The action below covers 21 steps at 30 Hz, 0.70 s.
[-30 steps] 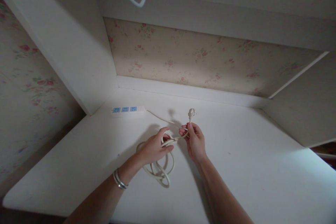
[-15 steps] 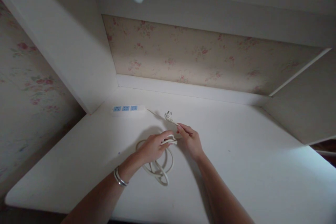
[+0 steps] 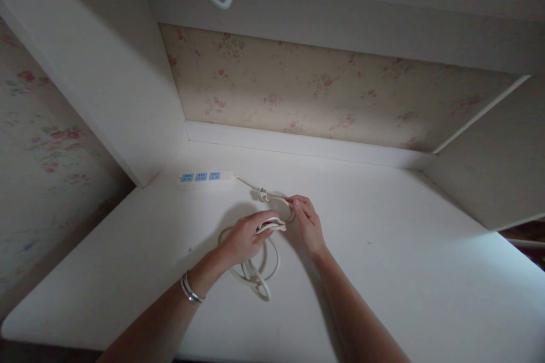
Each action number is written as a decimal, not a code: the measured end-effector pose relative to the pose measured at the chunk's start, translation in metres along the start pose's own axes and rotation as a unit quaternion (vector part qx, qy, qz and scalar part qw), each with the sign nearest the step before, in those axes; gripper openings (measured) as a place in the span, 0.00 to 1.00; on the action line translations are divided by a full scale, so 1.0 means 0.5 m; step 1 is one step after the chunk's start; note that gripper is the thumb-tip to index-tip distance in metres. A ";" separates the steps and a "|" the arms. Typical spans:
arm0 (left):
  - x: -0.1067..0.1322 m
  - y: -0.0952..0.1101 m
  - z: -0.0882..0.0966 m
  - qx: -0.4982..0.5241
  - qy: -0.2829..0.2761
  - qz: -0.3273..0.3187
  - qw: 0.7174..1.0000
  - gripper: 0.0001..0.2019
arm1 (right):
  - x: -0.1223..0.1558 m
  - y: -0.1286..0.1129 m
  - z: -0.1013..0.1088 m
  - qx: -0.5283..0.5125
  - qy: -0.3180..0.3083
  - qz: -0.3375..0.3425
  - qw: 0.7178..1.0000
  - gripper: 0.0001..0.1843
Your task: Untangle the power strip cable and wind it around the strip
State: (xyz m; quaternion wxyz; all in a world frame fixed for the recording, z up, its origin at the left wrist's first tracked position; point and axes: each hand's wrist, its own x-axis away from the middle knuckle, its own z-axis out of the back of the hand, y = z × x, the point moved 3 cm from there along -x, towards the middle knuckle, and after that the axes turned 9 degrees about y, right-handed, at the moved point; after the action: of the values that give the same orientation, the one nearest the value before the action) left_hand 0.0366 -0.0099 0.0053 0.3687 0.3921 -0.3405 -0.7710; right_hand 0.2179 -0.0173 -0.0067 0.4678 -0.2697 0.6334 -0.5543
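My left hand (image 3: 249, 235) is closed around gathered loops of a white power cord (image 3: 276, 264), with more of its coils hanging or lying below the palm. Just to the right, my right hand (image 3: 309, 227) pinches the same cord between thumb and fingers, close to the plug end. From that pinch the cord bends left to the plug (image 3: 263, 195), whose metal prongs show. Behind the hands, a white power strip (image 3: 227, 175) with blue socket faces lies on the white desktop (image 3: 383, 272); a cord runs from its right end toward the plug.
A white side panel (image 3: 123, 68) rises at the left, and another panel (image 3: 494, 153) stands at the right. A low white ledge (image 3: 298, 147) runs along the back under flowered wallpaper (image 3: 272, 79). A pale bent wire or rod (image 3: 221, 3) hangs at the top.
The plug has swung left and its cord end now curves in a loop. My right hand has shifted slightly along the cord. The left hand keeps its hold.
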 end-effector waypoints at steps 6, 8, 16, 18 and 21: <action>-0.001 0.005 0.007 0.018 0.022 0.006 1.000 0.14 | -0.006 0.019 -0.004 -0.203 0.028 -0.218 0.954 0.13; -0.002 0.009 0.007 0.038 0.019 0.010 0.999 0.13 | -0.001 0.018 -0.015 -0.271 -0.006 -0.291 0.918 0.09; 0.003 0.015 0.000 0.166 0.013 0.047 0.985 0.18 | 0.016 -0.021 -0.034 -0.418 -0.137 -0.397 0.805 0.14; 0.005 0.013 -0.003 0.181 0.013 0.047 0.982 0.19 | 0.017 -0.026 -0.035 -0.428 -0.140 -0.386 0.805 0.14; 0.006 0.009 -0.006 0.207 0.024 0.047 0.977 0.23 | 0.020 -0.032 -0.037 -0.422 -0.163 -0.351 0.820 0.14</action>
State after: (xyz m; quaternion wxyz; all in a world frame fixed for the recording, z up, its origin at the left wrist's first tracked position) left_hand 0.0391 -0.0154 0.0063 0.3236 0.4617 -0.5021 -0.6558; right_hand 0.1942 -0.0215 0.0047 0.1785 -0.7314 0.5818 -0.3078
